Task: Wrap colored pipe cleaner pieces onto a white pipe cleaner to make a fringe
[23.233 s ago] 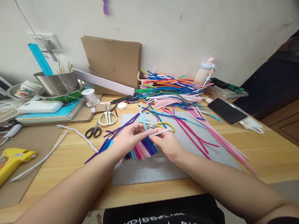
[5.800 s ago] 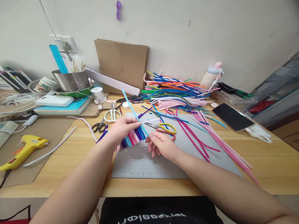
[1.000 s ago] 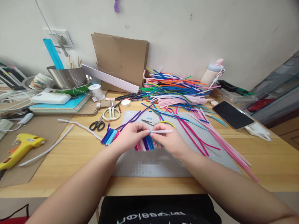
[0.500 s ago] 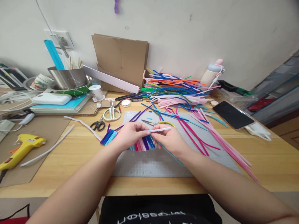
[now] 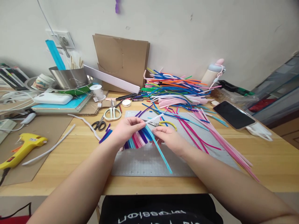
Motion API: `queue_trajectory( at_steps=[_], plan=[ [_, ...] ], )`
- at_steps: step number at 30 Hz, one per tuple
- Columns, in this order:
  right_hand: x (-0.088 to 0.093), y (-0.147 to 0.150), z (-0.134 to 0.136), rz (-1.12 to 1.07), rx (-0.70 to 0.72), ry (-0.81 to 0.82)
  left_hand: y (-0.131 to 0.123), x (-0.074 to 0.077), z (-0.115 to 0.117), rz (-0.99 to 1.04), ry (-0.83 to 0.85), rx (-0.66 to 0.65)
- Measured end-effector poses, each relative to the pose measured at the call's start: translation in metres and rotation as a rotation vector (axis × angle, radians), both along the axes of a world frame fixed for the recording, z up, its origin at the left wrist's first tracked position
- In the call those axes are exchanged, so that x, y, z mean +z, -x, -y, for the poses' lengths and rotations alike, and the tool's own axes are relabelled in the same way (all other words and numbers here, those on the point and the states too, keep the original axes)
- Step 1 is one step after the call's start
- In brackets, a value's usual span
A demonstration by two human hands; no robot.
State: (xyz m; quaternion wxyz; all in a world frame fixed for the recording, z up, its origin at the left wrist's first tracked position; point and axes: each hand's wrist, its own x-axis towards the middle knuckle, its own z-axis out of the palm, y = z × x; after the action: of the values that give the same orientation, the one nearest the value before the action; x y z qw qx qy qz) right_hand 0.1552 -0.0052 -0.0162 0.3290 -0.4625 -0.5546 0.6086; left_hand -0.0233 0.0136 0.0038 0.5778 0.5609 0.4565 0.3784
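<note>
My left hand (image 5: 130, 129) pinches a white pipe cleaner (image 5: 155, 118) above the grey cutting mat (image 5: 149, 165). On that stem hangs a row of short folded pipe cleaners (image 5: 137, 140) in purple, blue, pink and white, partly behind the hand. A long light-blue pipe cleaner (image 5: 162, 155) slants down from the pinched spot toward the mat's front edge. Just right of it is my right hand (image 5: 164, 135), its thumb and fingers slightly apart, with nothing seen between them. Yellow-handled pliers (image 5: 168, 123) lie just behind the hands.
Scissors with white handles (image 5: 112, 114) and black-handled scissors (image 5: 99, 125) lie to the left. A yellow glue gun (image 5: 23, 146) rests on cardboard at far left. Behind the mat is a pile of coloured pipe cleaners (image 5: 175, 87); a phone (image 5: 233, 114) lies at right.
My right hand has let go of the white stem and sits slightly lower. The stem's free end now points up, and the light-blue pipe cleaner hangs in full view between the hands.
</note>
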Motion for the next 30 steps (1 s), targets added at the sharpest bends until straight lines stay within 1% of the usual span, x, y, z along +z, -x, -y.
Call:
queue_trajectory(
  at_steps=[1, 3, 7, 11, 15, 20, 23, 26, 28, 30],
  plan=[
    [0.001, 0.000, 0.002, -0.006, 0.041, 0.009, 0.001, 0.000, -0.001, -0.010, -0.015, 0.017],
    [0.004, 0.001, 0.006, -0.008, 0.083, -0.033, 0.002, -0.002, -0.003, -0.034, -0.052, 0.048],
    [0.004, 0.002, 0.012, 0.032, 0.081, -0.183, 0.003, -0.004, -0.006, -0.031, -0.077, 0.068],
    [-0.005, 0.005, 0.012, 0.070, 0.052, -0.301, 0.001, -0.003, -0.003, 0.026, -0.021, 0.042],
    [-0.012, 0.008, 0.013, 0.054, 0.058, -0.323, -0.003, -0.006, -0.001, 0.025, 0.006, -0.002],
    [-0.011, 0.007, 0.015, 0.127, 0.078, -0.330, -0.005, -0.014, -0.002, 0.024, -0.021, -0.015],
    [-0.010, 0.007, 0.015, 0.116, 0.058, -0.295, -0.005, -0.016, -0.003, 0.023, -0.054, -0.007],
    [-0.011, 0.008, 0.014, -0.003, 0.042, -0.144, -0.005, -0.012, -0.003, 0.020, -0.029, 0.012],
    [-0.012, 0.008, 0.011, -0.087, 0.028, -0.028, -0.004, -0.009, -0.003, 0.009, -0.011, 0.060],
    [-0.012, 0.008, 0.009, -0.123, 0.009, 0.032, -0.003, -0.007, -0.004, 0.004, -0.020, 0.118]
  ],
)
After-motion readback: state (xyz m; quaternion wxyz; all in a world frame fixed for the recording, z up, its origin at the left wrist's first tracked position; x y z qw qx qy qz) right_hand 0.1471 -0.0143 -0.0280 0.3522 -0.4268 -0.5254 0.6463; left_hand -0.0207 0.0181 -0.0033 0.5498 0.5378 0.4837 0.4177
